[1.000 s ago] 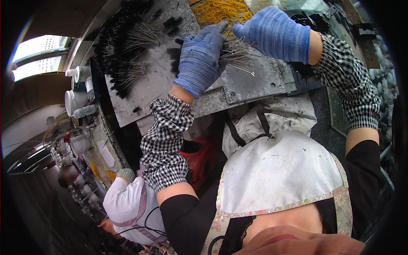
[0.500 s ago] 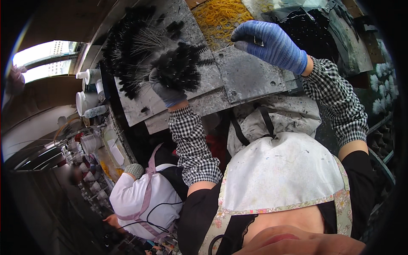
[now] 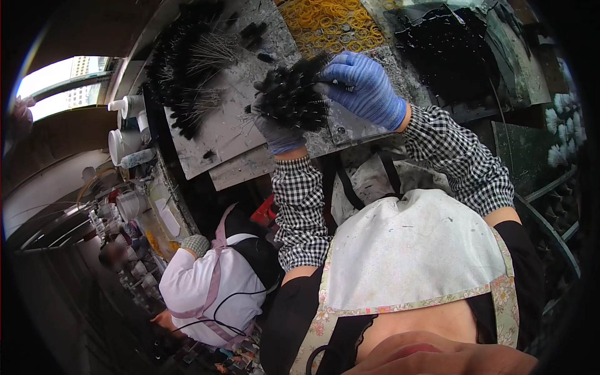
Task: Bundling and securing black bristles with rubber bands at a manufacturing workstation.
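My left hand (image 3: 278, 134), in a blue glove, holds up a bunch of thin wire stems with black tufted tips (image 3: 292, 97). The right hand (image 3: 365, 87), also in a blue glove, touches the bunch's right side with its fingers closed on some of the black tips. Both hands are above a grey, paint-stained work board (image 3: 219, 134). A large heap of the same black-tipped wires (image 3: 187, 62) lies on the board to the left.
A pile of yellow rubber bands (image 3: 328, 25) lies at the top. A black mass in a tray (image 3: 450, 47) sits at the upper right. White tubs (image 3: 122, 140) stand at the left. Another person in a white and pink top (image 3: 206, 290) works below left.
My left hand has lifted the black-tipped bunch rightward off the heap toward the middle. My right hand has come down from the rubber bands and met the bunch.
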`<state>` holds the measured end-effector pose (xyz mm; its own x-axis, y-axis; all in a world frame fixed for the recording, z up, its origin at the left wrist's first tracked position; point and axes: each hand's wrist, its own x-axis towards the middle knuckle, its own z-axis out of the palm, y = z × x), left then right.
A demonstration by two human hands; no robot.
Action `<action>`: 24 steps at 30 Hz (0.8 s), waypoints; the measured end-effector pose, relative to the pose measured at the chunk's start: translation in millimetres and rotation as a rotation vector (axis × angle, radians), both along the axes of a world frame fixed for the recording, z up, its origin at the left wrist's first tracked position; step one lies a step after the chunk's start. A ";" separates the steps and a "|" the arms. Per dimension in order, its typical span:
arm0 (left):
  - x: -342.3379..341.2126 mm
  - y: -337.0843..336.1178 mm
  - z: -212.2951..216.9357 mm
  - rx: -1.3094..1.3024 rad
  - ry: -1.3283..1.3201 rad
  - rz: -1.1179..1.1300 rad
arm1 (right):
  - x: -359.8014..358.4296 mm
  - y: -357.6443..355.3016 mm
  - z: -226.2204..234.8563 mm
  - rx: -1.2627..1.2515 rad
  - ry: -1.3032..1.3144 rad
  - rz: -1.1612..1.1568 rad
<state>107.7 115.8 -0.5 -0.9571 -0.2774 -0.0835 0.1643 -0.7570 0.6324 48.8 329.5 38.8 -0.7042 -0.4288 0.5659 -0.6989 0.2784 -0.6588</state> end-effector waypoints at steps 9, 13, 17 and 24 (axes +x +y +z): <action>-11.6 -6.3 16.6 0.086 -0.096 0.039 | -22.6 52.9 -5.7 -0.207 -0.111 0.034; -18.4 25.1 23.6 0.029 -0.066 0.017 | -10.0 33.6 -12.6 -0.050 -0.036 0.037; -19.4 22.5 21.0 0.232 -0.130 -0.034 | -7.9 41.9 -7.3 -0.105 -0.001 -0.097; -24.3 32.9 26.8 0.262 -0.102 -0.011 | -4.6 35.7 -12.5 -0.157 0.075 -0.049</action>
<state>83.4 148.7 26.3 -0.9430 -0.2234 -0.2467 0.1010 -0.8985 0.4273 44.2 365.1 26.3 -0.6755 -0.2975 0.6747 -0.7358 0.2109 -0.6436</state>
